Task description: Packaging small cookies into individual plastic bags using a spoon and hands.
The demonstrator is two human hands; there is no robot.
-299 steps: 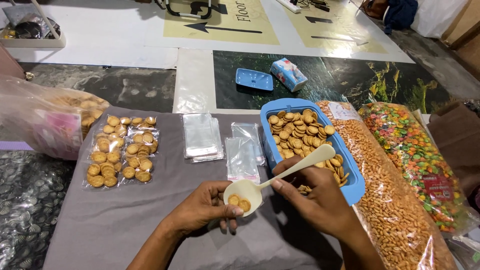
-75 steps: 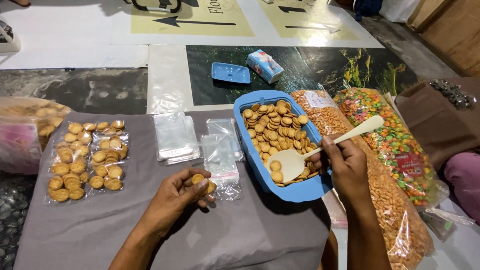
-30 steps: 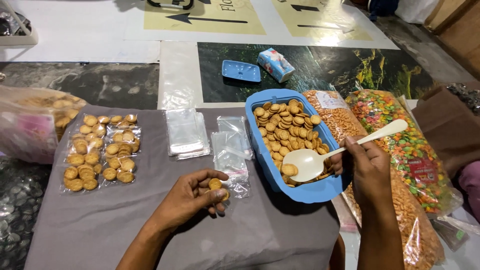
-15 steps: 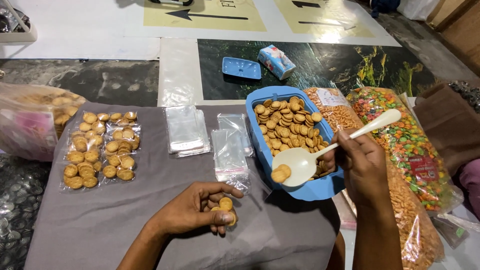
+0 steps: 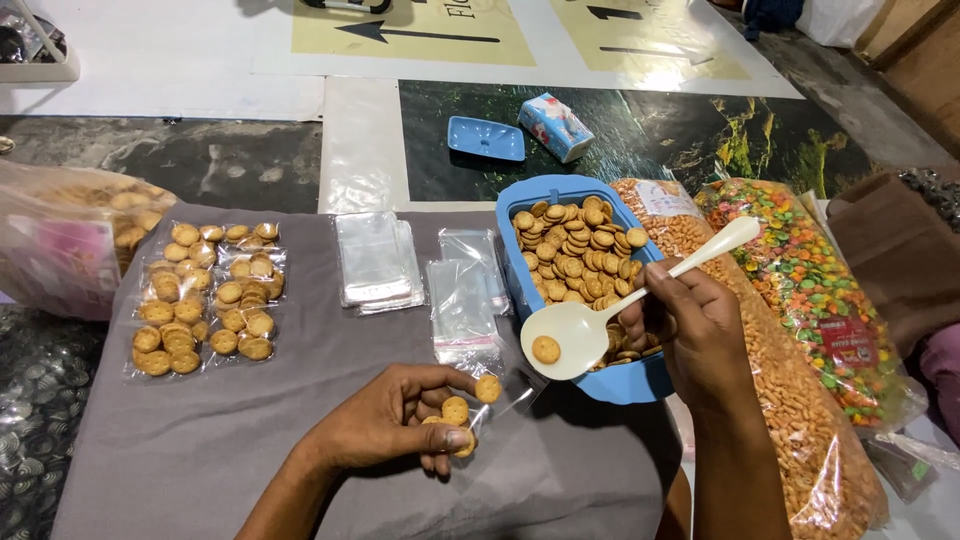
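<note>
At the far left edge a large bag of biscuits (image 5: 80, 240) overhangs the grey cloth (image 5: 300, 420), with packed biscuit pouches (image 5: 205, 295) just beside it. Open cloth lies below those pouches. Empty clear sleeves (image 5: 378, 262) sit mid-cloth. Your left hand (image 5: 395, 420) rests on the cloth, grip closed on a few round biscuits (image 5: 457, 412) at an open clear pouch (image 5: 500, 400). Your right hand (image 5: 690, 335) is clamped on the white scoop (image 5: 580, 335), one biscuit in its bowl, over the blue tray's (image 5: 610, 380) near rim. Snack bags (image 5: 830, 300) crowd the right edge.
</note>
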